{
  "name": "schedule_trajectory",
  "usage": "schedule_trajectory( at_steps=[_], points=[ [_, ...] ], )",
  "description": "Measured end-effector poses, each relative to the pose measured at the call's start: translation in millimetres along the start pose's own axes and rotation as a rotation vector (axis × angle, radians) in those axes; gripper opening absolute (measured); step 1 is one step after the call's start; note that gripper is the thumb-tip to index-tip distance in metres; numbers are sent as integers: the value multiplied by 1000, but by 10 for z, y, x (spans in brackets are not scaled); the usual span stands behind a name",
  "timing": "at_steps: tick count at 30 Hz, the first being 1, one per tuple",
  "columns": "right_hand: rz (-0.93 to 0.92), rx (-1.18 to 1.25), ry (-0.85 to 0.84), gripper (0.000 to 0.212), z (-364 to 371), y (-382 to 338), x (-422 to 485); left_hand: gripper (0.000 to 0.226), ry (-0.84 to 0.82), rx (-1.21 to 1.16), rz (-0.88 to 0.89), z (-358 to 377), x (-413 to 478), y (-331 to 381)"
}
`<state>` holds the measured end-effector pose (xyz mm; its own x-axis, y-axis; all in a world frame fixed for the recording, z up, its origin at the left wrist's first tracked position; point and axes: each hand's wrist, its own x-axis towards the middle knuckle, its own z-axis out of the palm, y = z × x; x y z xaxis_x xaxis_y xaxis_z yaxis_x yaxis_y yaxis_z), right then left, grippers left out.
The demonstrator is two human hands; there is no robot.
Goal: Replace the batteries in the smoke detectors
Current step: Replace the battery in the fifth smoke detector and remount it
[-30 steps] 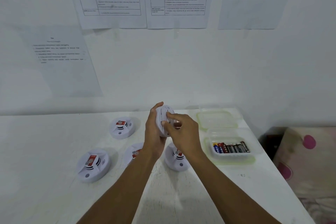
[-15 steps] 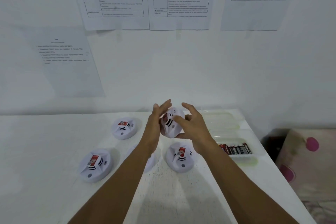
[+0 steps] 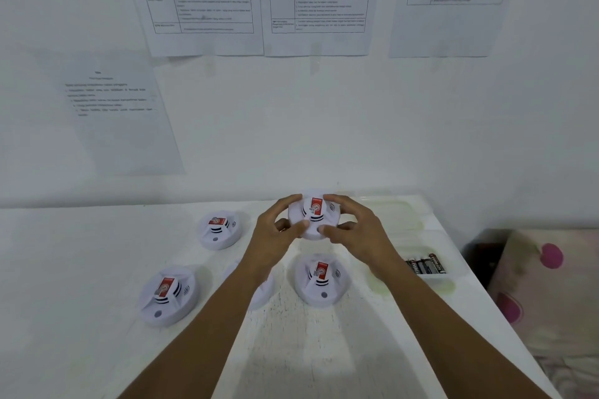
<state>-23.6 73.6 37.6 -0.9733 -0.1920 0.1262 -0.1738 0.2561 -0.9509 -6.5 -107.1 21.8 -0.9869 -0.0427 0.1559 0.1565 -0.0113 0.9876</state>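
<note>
Head view: both hands, left (image 3: pixel 274 233) & right (image 3: pixel 355 230), clamped a round white plastic detector (image 3: pixel 313 214) (red label up) above the table (image 3: pixel 81 269). Four more detectors lay there, one (image 3: pixel 321 278) just below. Batteries (image 3: pixel 426 264) sat in a clear tray (image 3: pixel 450 277) at right.

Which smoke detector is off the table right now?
The detector farthest back, gripped between left hand and right hand; the others lie on the table.
</note>
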Motion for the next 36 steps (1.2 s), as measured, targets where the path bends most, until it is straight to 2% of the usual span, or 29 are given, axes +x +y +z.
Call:
schedule_trajectory(
  at_steps=[7, 36],
  points=[
    [-78, -141, 44, 61, 5, -70, -19, 39, -2, 58, 53, 2, 20, 29],
    [-138, -106, 78, 57, 130, 24, -31, 40, -7, 145, 164, -73, 27, -75]
  ],
)
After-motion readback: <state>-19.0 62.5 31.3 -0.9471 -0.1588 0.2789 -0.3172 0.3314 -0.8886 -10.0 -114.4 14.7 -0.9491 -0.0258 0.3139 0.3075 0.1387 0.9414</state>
